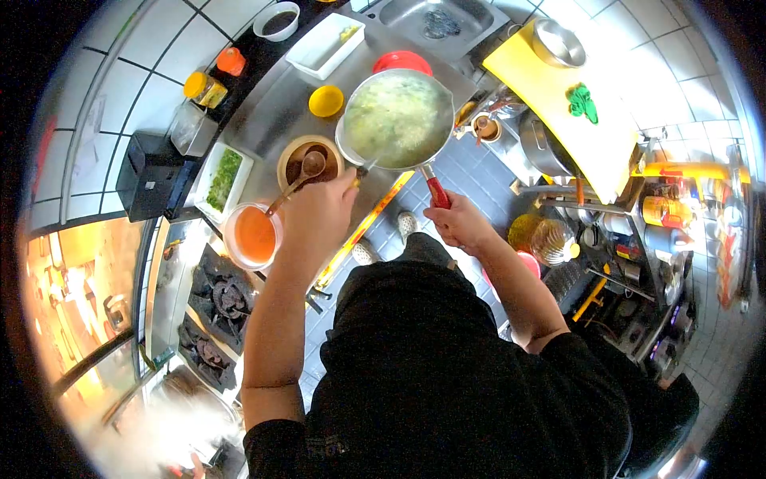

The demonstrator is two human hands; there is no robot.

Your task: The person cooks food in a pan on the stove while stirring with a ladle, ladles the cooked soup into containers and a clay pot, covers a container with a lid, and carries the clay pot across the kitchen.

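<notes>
Holding the pan [445, 132] by its red handle [437, 194], right grip [461, 220] could spill contents [399, 112] if left grip's [323, 204] clasped utensil [364, 170] shoves.

Red-handled pan [345, 137], pale greenish food [401, 112] inside, at counter [291, 108] edge

No text can be read: the mark [325, 445] on the shirt [471, 383] and the tag [150, 185] on the box [148, 166] are too unclear.
</notes>
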